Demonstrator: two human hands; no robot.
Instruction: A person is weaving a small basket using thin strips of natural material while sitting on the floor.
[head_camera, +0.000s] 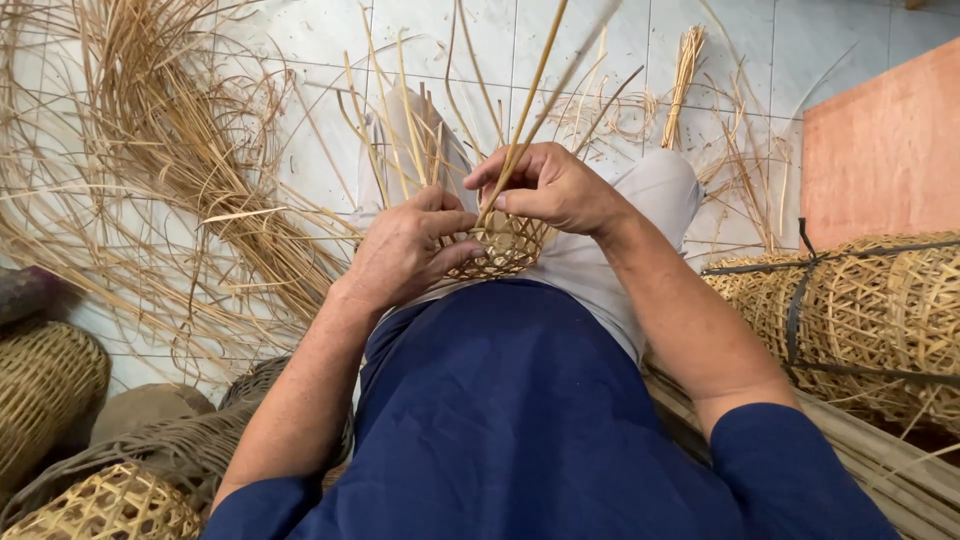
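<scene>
A small half-woven bamboo basket (503, 250) with an open lattice rests on my lap, and several loose strips rise from its rim. My left hand (405, 245) grips the basket's left side, thumb pressed against the weave. My right hand (548, 185) pinches a few upright bamboo strips (527, 105) just above the basket's rim. Both hands sit close together over my knees.
Heaps of loose bamboo strips (170, 150) cover the tiled floor at left and behind. A bundle of finished lattice baskets (860, 310), tied with a dark strap, lies at right beside an orange board (885, 150). More woven baskets (45, 385) sit at lower left.
</scene>
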